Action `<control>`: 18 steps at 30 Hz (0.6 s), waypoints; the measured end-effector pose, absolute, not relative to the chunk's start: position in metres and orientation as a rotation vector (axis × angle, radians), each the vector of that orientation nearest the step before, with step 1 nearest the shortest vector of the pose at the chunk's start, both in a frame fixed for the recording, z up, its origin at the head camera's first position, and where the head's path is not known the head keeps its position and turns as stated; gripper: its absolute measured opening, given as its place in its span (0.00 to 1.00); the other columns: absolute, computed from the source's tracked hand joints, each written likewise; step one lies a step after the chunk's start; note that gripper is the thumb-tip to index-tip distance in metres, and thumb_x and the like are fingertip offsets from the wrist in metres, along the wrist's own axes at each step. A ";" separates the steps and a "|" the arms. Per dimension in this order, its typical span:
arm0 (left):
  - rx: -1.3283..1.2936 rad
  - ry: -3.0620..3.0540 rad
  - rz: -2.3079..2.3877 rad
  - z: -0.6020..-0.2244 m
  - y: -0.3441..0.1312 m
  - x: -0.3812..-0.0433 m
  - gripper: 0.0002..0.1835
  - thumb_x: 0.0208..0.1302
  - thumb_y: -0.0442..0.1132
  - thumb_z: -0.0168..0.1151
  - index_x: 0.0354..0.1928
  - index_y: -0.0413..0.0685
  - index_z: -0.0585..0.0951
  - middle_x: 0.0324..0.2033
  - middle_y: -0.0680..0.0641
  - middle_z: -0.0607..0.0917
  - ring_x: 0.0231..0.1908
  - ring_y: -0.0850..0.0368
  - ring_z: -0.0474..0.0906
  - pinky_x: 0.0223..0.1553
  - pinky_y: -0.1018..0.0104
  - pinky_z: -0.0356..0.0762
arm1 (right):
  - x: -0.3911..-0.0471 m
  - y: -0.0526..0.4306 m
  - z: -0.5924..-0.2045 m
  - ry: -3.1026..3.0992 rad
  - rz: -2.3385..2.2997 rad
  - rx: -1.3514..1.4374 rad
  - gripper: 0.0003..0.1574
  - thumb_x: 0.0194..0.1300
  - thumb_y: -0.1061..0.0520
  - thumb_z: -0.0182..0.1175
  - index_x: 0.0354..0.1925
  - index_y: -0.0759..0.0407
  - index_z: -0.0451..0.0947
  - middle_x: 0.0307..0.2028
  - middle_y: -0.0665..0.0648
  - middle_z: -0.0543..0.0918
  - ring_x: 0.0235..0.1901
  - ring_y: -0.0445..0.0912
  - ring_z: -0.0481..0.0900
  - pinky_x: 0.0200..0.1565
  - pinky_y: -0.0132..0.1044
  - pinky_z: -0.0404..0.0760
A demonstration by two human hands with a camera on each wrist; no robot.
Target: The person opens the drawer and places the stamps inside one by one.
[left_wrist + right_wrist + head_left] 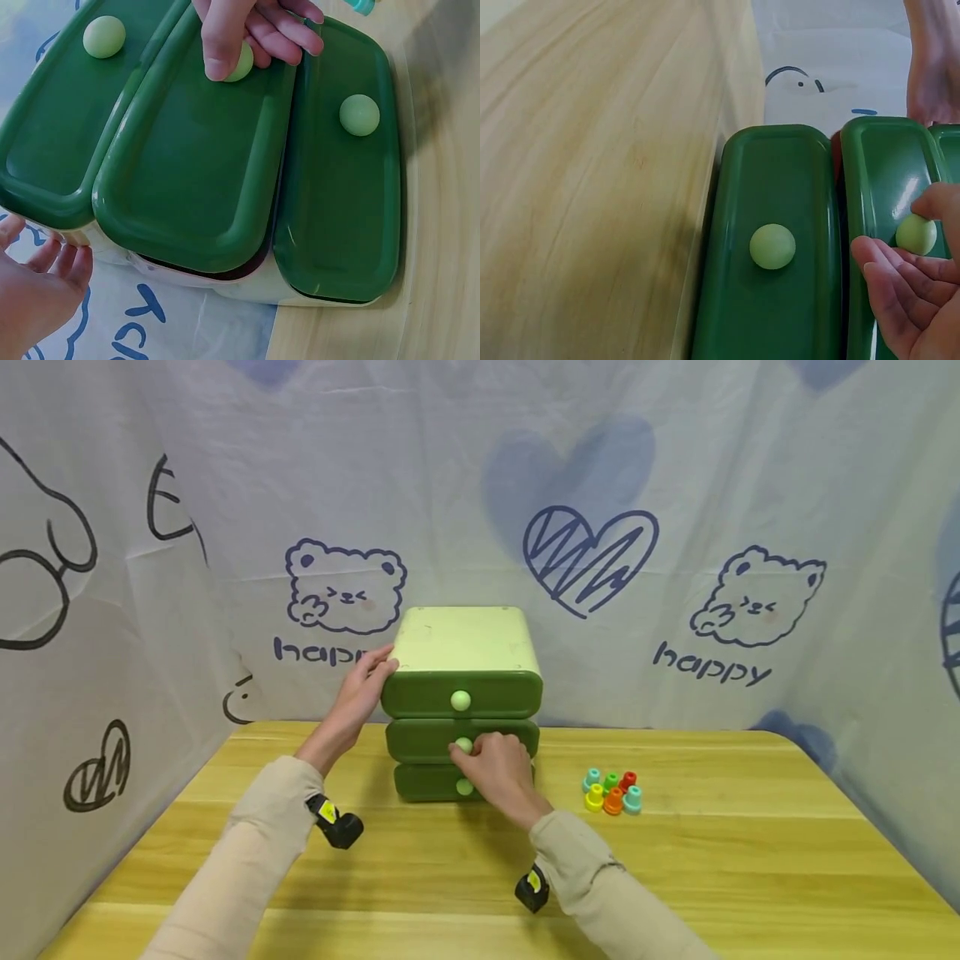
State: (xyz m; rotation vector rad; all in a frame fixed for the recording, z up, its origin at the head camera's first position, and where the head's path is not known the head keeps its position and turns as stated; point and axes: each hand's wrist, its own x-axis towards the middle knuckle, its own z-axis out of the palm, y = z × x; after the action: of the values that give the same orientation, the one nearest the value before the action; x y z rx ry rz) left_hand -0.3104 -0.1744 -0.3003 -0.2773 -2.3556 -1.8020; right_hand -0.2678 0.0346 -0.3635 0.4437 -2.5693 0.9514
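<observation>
as the right hand (501,768) pinches the middle knob (917,235), the left hand (362,689), fingers extended, touches the cabinet (465,642). pegs (613,801) stand right of both.

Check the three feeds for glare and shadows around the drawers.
Head: soft shadow on the table left of the drawer unit; left wrist: shadow on the table beside the bottom drawer; right wrist: white glare streak on the middle drawer.
</observation>
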 end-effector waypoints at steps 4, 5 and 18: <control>-0.277 -2.356 -1.811 -0.301 -0.174 -0.311 0.30 0.73 0.47 0.47 0.73 0.44 0.60 0.67 0.38 0.65 0.65 0.44 0.59 0.66 0.52 0.56 | -0.265 0.038 -0.363 -2.574 0.943 0.459 0.37 0.64 0.44 0.62 0.07 0.49 0.55 0.06 0.43 0.49 0.08 0.37 0.49 0.13 0.28 0.47; -0.277 -2.358 -1.815 -0.300 -0.174 -0.310 0.31 0.73 0.47 0.47 0.73 0.44 0.59 0.67 0.38 0.65 0.65 0.44 0.59 0.67 0.52 0.56 | -0.263 0.038 -0.363 -2.574 0.944 0.469 0.37 0.65 0.44 0.62 0.07 0.49 0.55 0.06 0.43 0.49 0.08 0.37 0.49 0.13 0.28 0.47; -0.313 -2.353 -1.828 -0.300 -0.176 -0.310 0.30 0.73 0.47 0.47 0.73 0.43 0.59 0.67 0.38 0.64 0.65 0.44 0.59 0.66 0.51 0.56 | -0.243 0.044 -0.358 -2.572 1.036 0.583 0.34 0.66 0.44 0.62 0.07 0.51 0.65 0.05 0.41 0.64 0.08 0.36 0.61 0.15 0.28 0.56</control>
State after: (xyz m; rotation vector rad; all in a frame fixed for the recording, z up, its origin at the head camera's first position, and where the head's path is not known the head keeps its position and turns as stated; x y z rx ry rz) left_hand -0.3101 -0.1759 -0.2998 -0.3125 -2.3528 -1.8279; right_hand -0.2432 0.0442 -0.3583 0.5834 -2.5717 1.0361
